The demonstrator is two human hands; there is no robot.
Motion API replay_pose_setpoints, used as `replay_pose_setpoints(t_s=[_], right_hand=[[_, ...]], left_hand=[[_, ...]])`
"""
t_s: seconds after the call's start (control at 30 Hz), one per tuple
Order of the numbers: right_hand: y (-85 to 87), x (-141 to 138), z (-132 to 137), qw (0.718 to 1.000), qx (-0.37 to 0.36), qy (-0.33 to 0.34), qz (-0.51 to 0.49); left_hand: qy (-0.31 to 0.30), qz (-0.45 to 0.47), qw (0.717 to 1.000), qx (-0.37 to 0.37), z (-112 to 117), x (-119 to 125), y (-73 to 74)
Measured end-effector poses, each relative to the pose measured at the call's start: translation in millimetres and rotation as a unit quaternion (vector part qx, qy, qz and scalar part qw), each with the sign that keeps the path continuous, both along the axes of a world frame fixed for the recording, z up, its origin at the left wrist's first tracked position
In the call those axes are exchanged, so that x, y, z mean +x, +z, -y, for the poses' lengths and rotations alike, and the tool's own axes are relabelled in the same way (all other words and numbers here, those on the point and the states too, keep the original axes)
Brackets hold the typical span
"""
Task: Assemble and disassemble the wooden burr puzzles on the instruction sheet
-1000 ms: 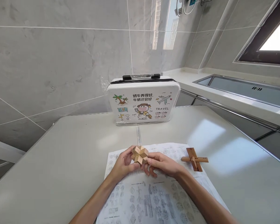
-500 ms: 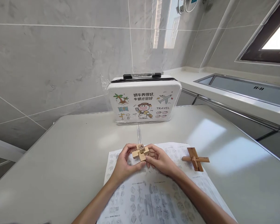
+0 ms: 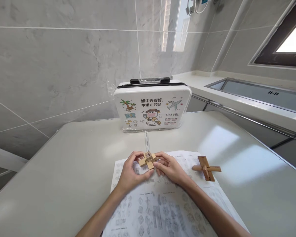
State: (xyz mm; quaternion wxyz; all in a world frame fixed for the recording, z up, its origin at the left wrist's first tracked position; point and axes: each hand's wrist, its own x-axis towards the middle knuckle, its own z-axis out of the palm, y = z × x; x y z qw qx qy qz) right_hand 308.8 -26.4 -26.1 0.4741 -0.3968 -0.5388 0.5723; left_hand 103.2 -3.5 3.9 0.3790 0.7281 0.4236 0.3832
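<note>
Both my hands hold a small pale wooden burr puzzle (image 3: 147,159) just above a printed instruction sheet (image 3: 162,204). My left hand (image 3: 130,171) pinches its left end, fingers curled round it. My right hand (image 3: 168,167) grips its right end with thumb and fingertips. A darker wooden cross puzzle (image 3: 206,168) lies on the sheet's right edge, a short way right of my right hand, touched by neither hand.
A white cartoon-printed case (image 3: 151,106) with a black handle stands upright against the tiled wall at the back of the white table (image 3: 64,164). A counter with a steel sink (image 3: 259,93) runs along the right, under a window.
The pale puzzle has been turned in my hands from a chunky star shape facing me to a flat cross with a marked top. Both hands stayed in place.
</note>
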Motion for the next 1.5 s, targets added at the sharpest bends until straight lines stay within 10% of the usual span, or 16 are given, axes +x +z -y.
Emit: replay_pose_setpoints(t_s=[0.47,1.07,1.5], right_hand=[[-0.2,1,-1,0.992,0.077,-0.06,0.084],[-1.5,3,-3,0.995,-0.037,-0.082,-0.033],[2.6,2,-3,0.995,-0.041,-0.089,-0.015]], left_hand=[[-0.045,-0.096,0.993,0.058,-2,-4,-3.6],[0.07,-0.259,0.936,0.228,-16,-15,-22.8],[0.014,-0.163,0.951,0.263,-5,-8,-1.6]])
